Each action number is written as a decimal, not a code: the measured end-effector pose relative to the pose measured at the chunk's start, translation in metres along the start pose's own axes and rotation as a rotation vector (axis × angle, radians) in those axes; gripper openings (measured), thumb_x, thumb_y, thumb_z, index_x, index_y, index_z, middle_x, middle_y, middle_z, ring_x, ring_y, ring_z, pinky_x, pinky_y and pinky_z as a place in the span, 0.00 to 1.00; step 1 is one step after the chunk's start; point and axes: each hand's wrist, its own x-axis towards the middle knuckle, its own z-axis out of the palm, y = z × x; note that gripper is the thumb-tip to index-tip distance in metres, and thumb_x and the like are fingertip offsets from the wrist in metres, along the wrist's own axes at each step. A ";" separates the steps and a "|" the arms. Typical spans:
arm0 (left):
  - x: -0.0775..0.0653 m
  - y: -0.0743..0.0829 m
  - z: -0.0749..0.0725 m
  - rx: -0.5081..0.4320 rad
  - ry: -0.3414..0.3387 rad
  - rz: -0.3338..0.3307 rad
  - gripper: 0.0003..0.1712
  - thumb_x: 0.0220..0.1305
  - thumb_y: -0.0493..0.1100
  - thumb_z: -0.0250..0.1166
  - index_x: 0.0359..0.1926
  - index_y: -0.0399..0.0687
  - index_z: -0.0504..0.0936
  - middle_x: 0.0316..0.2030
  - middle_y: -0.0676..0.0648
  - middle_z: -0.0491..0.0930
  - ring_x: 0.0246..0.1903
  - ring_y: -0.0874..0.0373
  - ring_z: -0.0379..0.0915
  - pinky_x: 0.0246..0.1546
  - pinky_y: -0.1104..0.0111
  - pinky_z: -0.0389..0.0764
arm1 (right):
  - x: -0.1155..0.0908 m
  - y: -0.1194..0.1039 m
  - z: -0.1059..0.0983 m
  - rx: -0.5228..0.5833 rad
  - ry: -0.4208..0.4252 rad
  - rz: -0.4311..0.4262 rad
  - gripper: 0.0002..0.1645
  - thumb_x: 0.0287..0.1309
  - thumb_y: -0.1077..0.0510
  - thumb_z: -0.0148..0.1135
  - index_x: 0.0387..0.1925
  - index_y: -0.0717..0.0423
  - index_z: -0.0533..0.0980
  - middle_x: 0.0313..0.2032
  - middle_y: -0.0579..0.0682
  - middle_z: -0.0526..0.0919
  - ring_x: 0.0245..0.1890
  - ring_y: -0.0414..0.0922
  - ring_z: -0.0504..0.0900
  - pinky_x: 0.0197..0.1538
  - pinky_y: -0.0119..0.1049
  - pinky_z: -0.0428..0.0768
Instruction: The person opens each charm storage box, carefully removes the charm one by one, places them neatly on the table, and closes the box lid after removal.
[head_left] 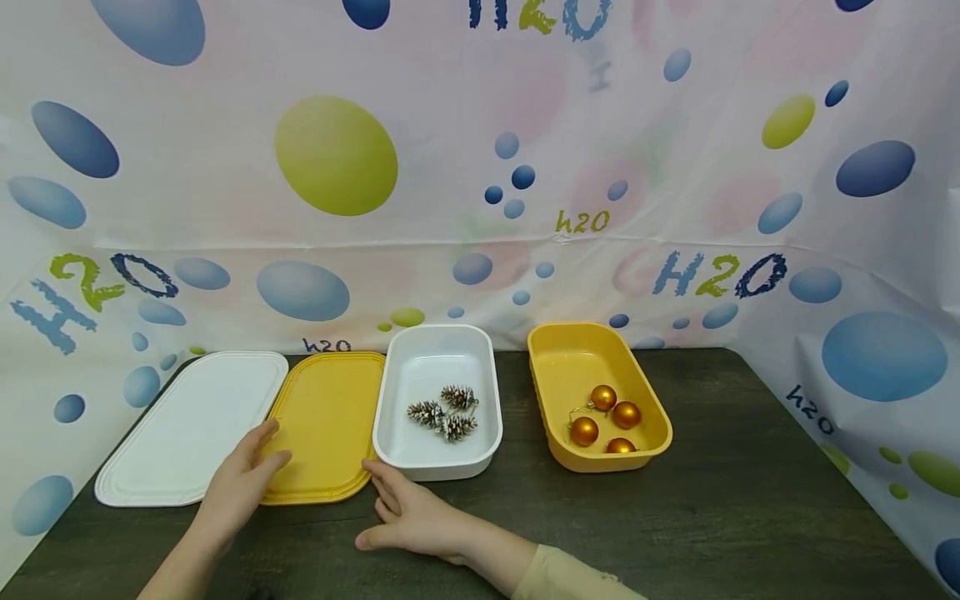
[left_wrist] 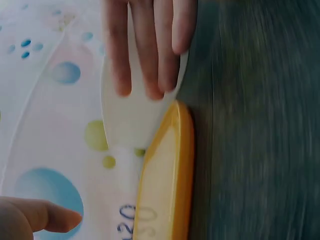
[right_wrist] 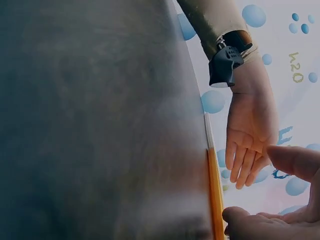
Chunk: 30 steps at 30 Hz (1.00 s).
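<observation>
My left hand [head_left: 238, 482] is over the seam between the white lid [head_left: 197, 425] and the yellow lid [head_left: 326, 425], its thumb above the yellow one. In the left wrist view its fingers [left_wrist: 142, 55] are straight and apart, with nothing between them. My right hand [head_left: 412, 512] has its fingertips at the yellow lid's right edge, close to the near left corner of the white container [head_left: 438, 467]; its palm faces left and it holds nothing. Inside that container lie three frosted pine cones [head_left: 457, 427]. Both lids lie flat.
Right of the white container stands a yellow container [head_left: 551, 417] with several shiny orange Christmas balls [head_left: 626, 414] in it. Everything is on a dark wooden table [head_left: 750, 500]. A white curtain [head_left: 465, 192] printed with blue and green spots hangs behind and at the sides.
</observation>
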 end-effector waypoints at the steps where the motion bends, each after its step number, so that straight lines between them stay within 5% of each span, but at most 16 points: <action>1: -0.002 0.002 0.003 -0.025 0.006 0.018 0.41 0.73 0.48 0.51 0.72 0.29 0.41 0.69 0.26 0.44 0.68 0.30 0.38 0.64 0.41 0.50 | -0.001 -0.001 0.000 -0.021 -0.002 -0.006 0.50 0.57 0.68 0.62 0.74 0.55 0.46 0.73 0.52 0.44 0.72 0.49 0.46 0.66 0.33 0.60; 7: -0.015 0.019 0.024 -0.097 0.045 0.108 0.37 0.73 0.43 0.52 0.72 0.31 0.46 0.70 0.29 0.47 0.69 0.34 0.42 0.65 0.47 0.52 | -0.009 -0.003 -0.001 -0.136 -0.058 -0.033 0.49 0.56 0.68 0.64 0.73 0.56 0.49 0.74 0.54 0.41 0.71 0.46 0.48 0.63 0.26 0.62; 12: -0.023 0.031 0.044 -0.112 0.050 0.100 0.34 0.71 0.39 0.53 0.72 0.33 0.50 0.70 0.32 0.51 0.69 0.39 0.45 0.66 0.50 0.54 | -0.018 -0.009 -0.006 -0.221 -0.085 -0.066 0.48 0.57 0.67 0.64 0.73 0.57 0.51 0.74 0.54 0.41 0.70 0.46 0.51 0.61 0.25 0.63; 23: -0.030 0.038 0.077 -0.211 0.115 0.137 0.36 0.70 0.36 0.54 0.72 0.35 0.49 0.71 0.35 0.50 0.70 0.42 0.45 0.66 0.51 0.54 | -0.040 -0.042 -0.033 -0.367 -0.143 -0.199 0.43 0.59 0.70 0.61 0.71 0.60 0.52 0.70 0.57 0.58 0.68 0.47 0.59 0.60 0.27 0.67; 30: -0.033 0.041 0.091 -0.230 0.153 0.159 0.38 0.69 0.40 0.59 0.72 0.36 0.51 0.70 0.36 0.52 0.69 0.43 0.47 0.66 0.50 0.54 | -0.033 -0.057 -0.061 -0.620 0.018 -0.246 0.35 0.61 0.66 0.61 0.68 0.56 0.61 0.66 0.55 0.67 0.63 0.41 0.67 0.59 0.29 0.70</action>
